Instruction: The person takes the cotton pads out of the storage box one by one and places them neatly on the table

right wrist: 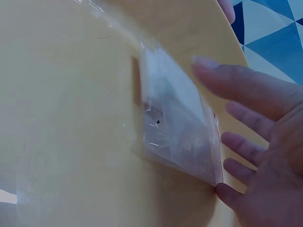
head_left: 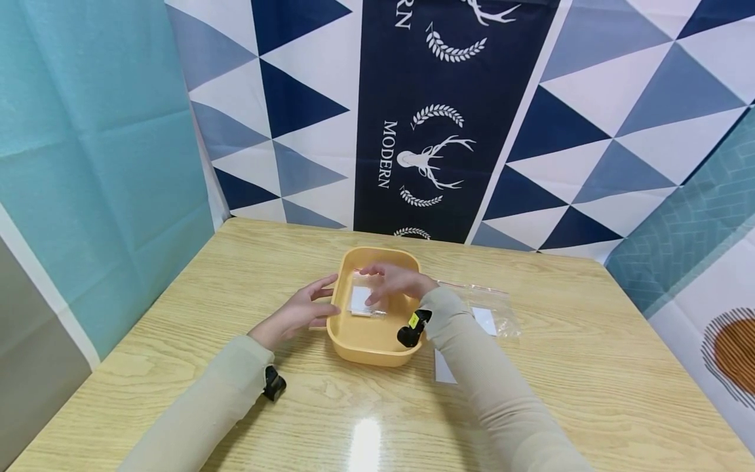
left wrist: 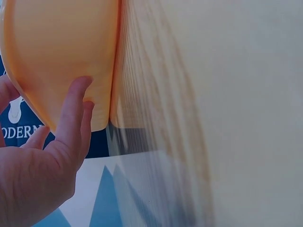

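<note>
A yellow-orange plastic basin [head_left: 368,339] stands on the table. In the head view my left hand [head_left: 297,311] holds its left wall, thumb over the rim. The left wrist view shows that hand's fingers [left wrist: 80,87] against the basin's outside [left wrist: 61,52]. Inside lies a clear zip bag with a white card-like piece [head_left: 361,300]. My right hand [head_left: 395,282] hovers over the bag, fingers spread and loosely bent. In the right wrist view the same bag [right wrist: 177,113] sits beside the right hand [right wrist: 265,151]; its thumb is apart from it, and the fingertips are close to its red-striped edge.
Right of the basin, partly behind my right forearm, lie more clear bags [head_left: 504,314] with a white piece [head_left: 485,321]. Another white sheet [head_left: 444,368] lies nearer on the wooden table [head_left: 330,419]. A patterned cloth [head_left: 307,131] hangs behind the table.
</note>
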Tool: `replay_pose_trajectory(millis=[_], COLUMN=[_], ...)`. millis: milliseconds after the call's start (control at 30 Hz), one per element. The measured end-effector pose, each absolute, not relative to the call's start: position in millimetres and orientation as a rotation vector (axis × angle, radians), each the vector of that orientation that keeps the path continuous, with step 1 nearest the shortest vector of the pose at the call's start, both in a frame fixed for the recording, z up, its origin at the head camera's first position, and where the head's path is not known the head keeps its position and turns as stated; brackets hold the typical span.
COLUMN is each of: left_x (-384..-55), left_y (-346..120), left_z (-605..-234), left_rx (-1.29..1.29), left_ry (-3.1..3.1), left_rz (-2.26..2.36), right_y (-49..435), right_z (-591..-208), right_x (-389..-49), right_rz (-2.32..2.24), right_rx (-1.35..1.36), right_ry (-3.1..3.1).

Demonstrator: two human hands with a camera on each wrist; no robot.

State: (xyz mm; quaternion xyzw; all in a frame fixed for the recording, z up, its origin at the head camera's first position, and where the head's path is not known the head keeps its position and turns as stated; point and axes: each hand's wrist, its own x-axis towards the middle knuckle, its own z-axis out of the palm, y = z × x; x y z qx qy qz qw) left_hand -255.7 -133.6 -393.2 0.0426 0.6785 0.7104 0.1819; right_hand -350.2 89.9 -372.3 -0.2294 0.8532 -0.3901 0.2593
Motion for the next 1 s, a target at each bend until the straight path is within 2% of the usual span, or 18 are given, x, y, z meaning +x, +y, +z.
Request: replay_pose_trajectory(millis=[300, 500, 1000], left_x=[-254.6, -255.5, -255.5], left_y=[-133.3, -133.6, -134.2], left_z=[-390.8, -391.3, -391.0], left_rx=[0.119, 0.113, 0.122], left_ry=[1.906, 1.905, 1.894], left_rz=[2.001, 2.008, 2.015], right_y=[89.4, 86.8, 86.8], right_z=[-373.8, -374.0, -371.1], right_x=[-349.2, -349.7, -352.2], right_rz=[-0.763, -0.691, -0.920], right_rx=[-0.713, -0.671, -0.738], right_ry=[2.359, 2.402, 2.397])
